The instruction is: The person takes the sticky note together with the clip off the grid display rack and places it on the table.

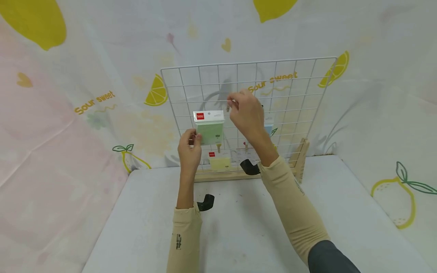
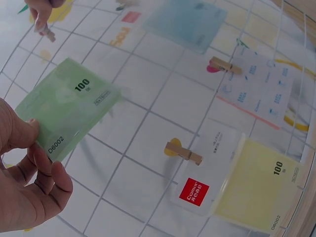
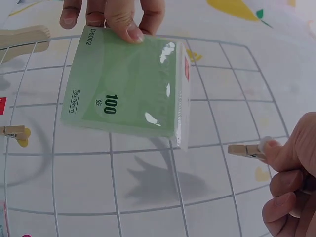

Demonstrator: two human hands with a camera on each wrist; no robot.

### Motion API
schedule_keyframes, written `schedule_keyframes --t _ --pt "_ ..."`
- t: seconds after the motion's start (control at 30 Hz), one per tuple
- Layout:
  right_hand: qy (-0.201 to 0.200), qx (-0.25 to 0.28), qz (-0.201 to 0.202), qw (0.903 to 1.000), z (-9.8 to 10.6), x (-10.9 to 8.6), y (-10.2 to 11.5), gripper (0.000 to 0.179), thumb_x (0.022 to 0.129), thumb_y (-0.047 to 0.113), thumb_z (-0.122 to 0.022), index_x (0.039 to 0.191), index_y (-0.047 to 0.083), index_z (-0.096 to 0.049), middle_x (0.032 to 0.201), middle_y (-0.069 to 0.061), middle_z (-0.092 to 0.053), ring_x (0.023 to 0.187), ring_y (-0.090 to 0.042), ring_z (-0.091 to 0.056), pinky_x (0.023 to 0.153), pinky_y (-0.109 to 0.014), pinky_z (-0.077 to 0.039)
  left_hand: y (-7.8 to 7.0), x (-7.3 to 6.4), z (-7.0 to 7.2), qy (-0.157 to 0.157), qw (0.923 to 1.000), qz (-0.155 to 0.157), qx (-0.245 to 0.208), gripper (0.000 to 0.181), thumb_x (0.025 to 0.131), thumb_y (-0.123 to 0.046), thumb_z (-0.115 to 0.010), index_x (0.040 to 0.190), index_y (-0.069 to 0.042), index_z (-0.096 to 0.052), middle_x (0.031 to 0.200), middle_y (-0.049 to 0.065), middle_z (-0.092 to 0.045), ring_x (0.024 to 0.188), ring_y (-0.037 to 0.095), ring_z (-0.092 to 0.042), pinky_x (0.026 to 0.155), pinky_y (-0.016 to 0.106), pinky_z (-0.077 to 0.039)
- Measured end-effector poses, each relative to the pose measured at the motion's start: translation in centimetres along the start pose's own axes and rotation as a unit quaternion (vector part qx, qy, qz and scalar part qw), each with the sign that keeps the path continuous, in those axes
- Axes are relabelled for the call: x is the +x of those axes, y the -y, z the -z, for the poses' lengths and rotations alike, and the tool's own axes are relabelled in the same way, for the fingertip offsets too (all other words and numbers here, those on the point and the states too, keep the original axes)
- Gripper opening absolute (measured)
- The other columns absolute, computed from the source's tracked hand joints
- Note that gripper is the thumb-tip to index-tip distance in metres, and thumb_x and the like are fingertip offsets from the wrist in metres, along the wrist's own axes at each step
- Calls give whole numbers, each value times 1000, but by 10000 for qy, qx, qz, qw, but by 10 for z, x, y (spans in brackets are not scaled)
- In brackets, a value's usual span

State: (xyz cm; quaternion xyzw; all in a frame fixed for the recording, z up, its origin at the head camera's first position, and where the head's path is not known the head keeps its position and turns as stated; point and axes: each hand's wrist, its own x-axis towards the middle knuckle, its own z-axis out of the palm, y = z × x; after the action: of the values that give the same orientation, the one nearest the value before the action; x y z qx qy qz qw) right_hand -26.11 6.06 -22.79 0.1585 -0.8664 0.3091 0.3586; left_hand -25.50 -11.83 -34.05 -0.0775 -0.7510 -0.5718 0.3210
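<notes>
My left hand (image 1: 190, 151) pinches the lower left edge of a green sticky note pack (image 1: 211, 132), thumb in front and fingers behind. The pack is in a clear sleeve with a white header and a red label, held upright before a white wire grid (image 1: 186, 85). In the right wrist view the pack shows "100" and "D6002". To the right and a little higher, my right hand (image 1: 248, 113) pinches a small wooden clothespin (image 3: 246, 150) between thumb and forefinger, its tip pointing toward the pack. The clothespin is apart from both pack and grid.
Clothespins (image 2: 183, 152) hold a yellow sticky note pack (image 2: 259, 185) and a white patterned pack (image 2: 256, 89) on the lower grid. A blue pack (image 2: 187, 22) hangs higher, partly behind my right arm. The grid stands in a wooden base (image 1: 300, 161) on a white table (image 1: 232, 227).
</notes>
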Motion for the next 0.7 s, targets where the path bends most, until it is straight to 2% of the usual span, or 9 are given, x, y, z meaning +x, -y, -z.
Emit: schedule_keyframes --t 0.23,0.43,0.7 --pt "22 166 44 9999 3 -11 -5 16 97 15 -64 104 6 -75 78 -7 -51 68 -22 -45 55 -32 -32 1 -3 3 -28 9999 -101 28 13 96 -3 -62 107 2 -64 92 14 -56 83 25 -54 74 33 -43" --pt "10 396 441 9982 1 -22 -13 15 94 13 -68 104 4 -75 72 -6 -47 64 -21 -41 56 -32 -30 4 -5 7 -41 10000 -67 2 11 96 -4 -62 105 1 -65 90 13 -55 80 23 -52 73 34 -43" --pt "-360 677 878 9932 -4 -35 -27 13 89 8 -74 100 2 -76 67 -4 -43 58 -18 -37 55 -33 -28 8 -11 12 9 10000 26 6 11 96 -3 -62 105 2 -64 91 14 -55 82 23 -51 74 35 -43"
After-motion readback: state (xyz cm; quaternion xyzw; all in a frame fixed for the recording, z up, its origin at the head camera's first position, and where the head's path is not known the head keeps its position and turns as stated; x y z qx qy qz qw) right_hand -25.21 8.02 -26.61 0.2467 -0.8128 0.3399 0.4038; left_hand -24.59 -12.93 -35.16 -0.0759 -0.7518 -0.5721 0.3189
